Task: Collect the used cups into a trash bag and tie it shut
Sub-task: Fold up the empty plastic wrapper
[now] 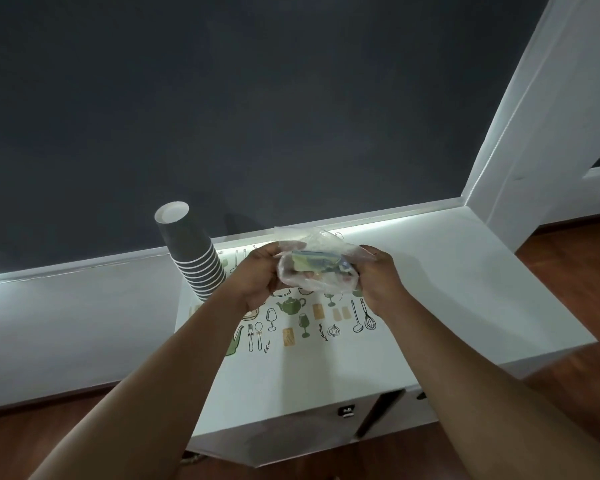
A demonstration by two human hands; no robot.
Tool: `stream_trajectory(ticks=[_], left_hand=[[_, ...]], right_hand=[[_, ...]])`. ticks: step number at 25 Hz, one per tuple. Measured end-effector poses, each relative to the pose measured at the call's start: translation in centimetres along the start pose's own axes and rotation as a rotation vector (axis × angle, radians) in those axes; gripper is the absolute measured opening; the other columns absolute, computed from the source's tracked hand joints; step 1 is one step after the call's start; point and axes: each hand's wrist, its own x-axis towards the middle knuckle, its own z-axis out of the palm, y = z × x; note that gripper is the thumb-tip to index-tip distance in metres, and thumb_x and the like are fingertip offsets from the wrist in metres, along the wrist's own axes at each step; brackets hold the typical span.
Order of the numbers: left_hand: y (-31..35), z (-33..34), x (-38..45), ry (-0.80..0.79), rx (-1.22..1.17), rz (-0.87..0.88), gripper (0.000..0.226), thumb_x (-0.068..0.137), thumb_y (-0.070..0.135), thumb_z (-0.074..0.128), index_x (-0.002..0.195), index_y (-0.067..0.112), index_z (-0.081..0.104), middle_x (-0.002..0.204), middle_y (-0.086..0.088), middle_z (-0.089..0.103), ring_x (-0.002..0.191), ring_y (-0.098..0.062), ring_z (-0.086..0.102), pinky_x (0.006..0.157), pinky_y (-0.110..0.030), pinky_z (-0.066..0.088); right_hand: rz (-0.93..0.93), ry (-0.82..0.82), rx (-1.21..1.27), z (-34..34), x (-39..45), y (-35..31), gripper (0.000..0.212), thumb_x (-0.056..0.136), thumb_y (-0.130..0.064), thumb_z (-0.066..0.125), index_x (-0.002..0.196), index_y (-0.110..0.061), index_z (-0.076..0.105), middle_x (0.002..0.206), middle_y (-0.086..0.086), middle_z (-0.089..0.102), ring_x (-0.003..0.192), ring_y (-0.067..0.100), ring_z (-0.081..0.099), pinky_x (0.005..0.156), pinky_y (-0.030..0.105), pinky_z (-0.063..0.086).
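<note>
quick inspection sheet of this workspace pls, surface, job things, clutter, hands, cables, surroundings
surface: white table with a mat printed with kitchenware.
job's things: stack of dark paper cups standing upside down at the mat's far left; clear plastic packet held above the mat, contents unclear.
clutter: nothing seen.
grippers: left hand and right hand each grip one end of the packet.
cables: nothing seen.
surroundings: dark blind, white wall, wooden floor.
</note>
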Motion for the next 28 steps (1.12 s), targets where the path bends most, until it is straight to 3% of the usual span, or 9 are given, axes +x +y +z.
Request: stream_trajectory(ticks=[2,5,8,12,14,17,21,24,28], left_hand=[[-0.2,-0.3,-0.5,-0.02,-0.202,-0.027,0.03,0.083,0.011,0.069,0.112,0.008,0.072,0.123,-0.023,0.066,0.106,-0.039,0.066,0.082,-0.044,0.058],[-0.1,-1.0,-1.5,-0.055,-0.366,-0.014,0.046,0.079,0.006,0.067,0.124,-0.002,0.061,0.123,-0.026,0.064,0.1,-0.038,0.069,0.074,-0.039,0.063],[0.9,-2.0,-3.1,-0.01,-0.223,0.049,0.011,0.082,-0.002,0.059,0.083,0.0,0.07,0.098,-0.019,0.069,0.081,-0.028,0.071,0.066,-0.029,0.062],[1.6,-4.8,-7.5,0.047,0.036,0.116,0.048,0.087,-0.013,0.047,0.052,0.008,0.071,0.081,-0.01,0.07,0.065,-0.018,0.068,0.052,-0.022,0.055],[1.7,-6.7,-10.0,0.008,-0.048,0.087,0.016,0.072,0.004,0.064,0.058,0.005,0.071,0.079,-0.01,0.071,0.069,-0.022,0.066,0.057,-0.026,0.054],[1.6,-10.4,-14.3,-0.034,-0.118,0.041,0.045,0.069,0.035,0.067,0.093,-0.003,0.067,0.087,-0.014,0.068,0.074,-0.024,0.064,0.07,-0.031,0.054],[0.5,-15.3,-17.9,0.086,-0.075,-0.04,0.045,0.085,0.011,0.069,0.125,0.006,0.049,0.102,-0.014,0.064,0.082,-0.024,0.068,0.075,-0.036,0.059],[-0.3,-19.2,-21.1,0.113,-0.187,-0.183,0.042,0.086,0.008,0.069,0.122,-0.007,0.053,0.117,-0.026,0.062,0.093,-0.038,0.071,0.083,-0.042,0.06],[-0.6,-25.5,-23.7,0.342,-0.199,-0.041,0.019,0.087,-0.005,0.065,0.103,-0.009,0.057,0.108,-0.025,0.064,0.078,-0.028,0.073,0.066,-0.027,0.062]], right_hand=[[-0.104,0.028,-0.066,0.8,-0.5,-0.7,0.023,0.08,0.003,0.067,0.061,-0.01,0.063,0.055,0.001,0.058,0.05,0.015,0.052,0.049,0.021,0.044],[-0.166,0.087,-0.169,1.9,-0.8,-1.6,0.019,0.078,0.001,0.072,0.068,-0.016,0.071,0.06,0.001,0.065,0.055,0.016,0.058,0.055,0.028,0.048],[-0.017,-0.098,-0.064,2.1,-2.1,-1.9,0.003,0.086,-0.011,0.065,0.086,-0.01,0.068,0.081,0.009,0.066,0.072,0.024,0.062,0.067,0.035,0.053],[0.323,-0.489,0.404,3.3,-5.2,-1.3,0.056,0.091,-0.054,0.052,0.13,-0.015,0.06,0.126,0.023,0.062,0.105,0.047,0.061,0.098,0.066,0.043],[0.293,-0.497,0.27,6.1,-7.0,-0.5,0.051,0.091,-0.044,0.061,0.13,-0.01,0.06,0.133,0.026,0.058,0.109,0.046,0.061,0.095,0.059,0.05],[0.226,-0.306,0.171,11.2,-9.2,1.0,0.054,0.086,-0.005,0.07,0.134,0.007,0.048,0.13,0.027,0.058,0.094,0.031,0.07,0.077,0.04,0.061],[0.07,-0.13,0.052,17.0,-12.0,2.9,0.048,0.082,-0.004,0.075,0.124,0.002,0.053,0.111,0.019,0.067,0.077,0.019,0.072,0.067,0.033,0.061],[-0.019,-0.113,-0.071,21.8,-13.8,4.0,0.037,0.079,-0.012,0.079,0.112,-0.005,0.065,0.106,0.013,0.074,0.084,0.024,0.074,0.078,0.042,0.061],[0.137,-0.333,0.051,27.3,-14.8,3.9,0.024,0.089,0.005,0.062,0.111,-0.002,0.064,0.101,0.011,0.073,0.082,0.022,0.074,0.069,0.036,0.062]])
